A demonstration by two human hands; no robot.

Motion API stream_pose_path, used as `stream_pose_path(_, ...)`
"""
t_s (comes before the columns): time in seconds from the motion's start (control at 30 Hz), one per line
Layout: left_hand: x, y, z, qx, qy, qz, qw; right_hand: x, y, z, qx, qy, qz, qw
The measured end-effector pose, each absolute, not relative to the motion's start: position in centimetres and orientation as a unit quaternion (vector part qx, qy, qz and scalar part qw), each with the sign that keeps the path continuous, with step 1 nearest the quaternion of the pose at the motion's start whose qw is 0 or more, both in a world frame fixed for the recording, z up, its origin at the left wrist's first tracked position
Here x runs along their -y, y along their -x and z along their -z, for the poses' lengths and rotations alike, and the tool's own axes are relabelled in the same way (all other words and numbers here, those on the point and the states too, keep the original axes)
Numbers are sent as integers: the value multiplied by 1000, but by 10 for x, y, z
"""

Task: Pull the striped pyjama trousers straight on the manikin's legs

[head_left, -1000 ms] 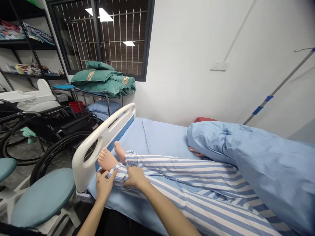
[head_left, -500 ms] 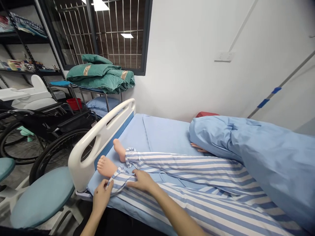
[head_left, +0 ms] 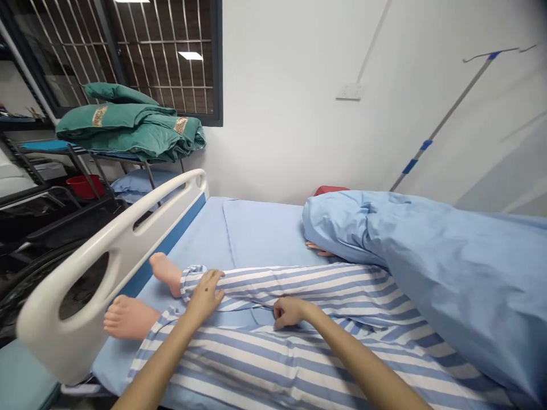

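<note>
Two smooth, doll-like feet (head_left: pixel 131 319) stick out of blue-and-white striped trousers (head_left: pixel 260 359) on the bed. My left hand (head_left: pixel 207 293) lies over the far trouser leg just above its cuff (head_left: pixel 188 282), fingers apart and bent slightly over the cloth. Further up, between the two legs, is my right hand (head_left: pixel 293 312), its fingers curled in toward the thumb and no cloth visible in them. Whether it touches the near trouser leg I cannot tell. My left forearm crosses above the near lower leg. A light-blue quilt (head_left: pixel 427 256) covers the upper body, with fingertips (head_left: pixel 319 249) showing under its edge.
A white footboard (head_left: pixel 85 250) closes the bed's left end. Beyond it are a dark wheelchair (head_left: pixel 64 228), a red bucket (head_left: pixel 85 187) and folded green quilts (head_left: pixel 132 125) on a rack. An IV pole (head_left: pixel 440 122) rises behind the bed at right.
My left hand has left the near trouser cuff and moved across to the far leg. My right hand has moved up the legs, away from the near ankle, and curled. The view has shifted right.
</note>
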State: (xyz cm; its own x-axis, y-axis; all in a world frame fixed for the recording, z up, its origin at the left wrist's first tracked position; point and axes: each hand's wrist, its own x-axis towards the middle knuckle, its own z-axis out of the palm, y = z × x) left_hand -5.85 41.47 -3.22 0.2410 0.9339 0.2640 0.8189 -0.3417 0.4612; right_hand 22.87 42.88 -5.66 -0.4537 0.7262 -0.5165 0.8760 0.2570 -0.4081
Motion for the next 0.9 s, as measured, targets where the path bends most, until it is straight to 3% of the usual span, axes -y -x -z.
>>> stream_pose_path(0.2,-470,83,64,-623,-773,-51,112,-439,-242,85,-745,-488,451,65)
stream_pose_path(0.3,-476,102,62,-615,-785,14,78,-442,-242,86,-707,-481,512,83)
stream_pose_path(0.5,-480,106,45,-599,-792,112,30,-442,-239,80,-701,-478,523,84)
stream_pose_path(0.73,-494,107,-35,-593,-796,118,25,-435,-233,73,-721,-491,482,89)
stream_pose_path(0.9,-500,97,-102,-577,-810,92,51,-435,-228,65,-770,-536,345,-19)
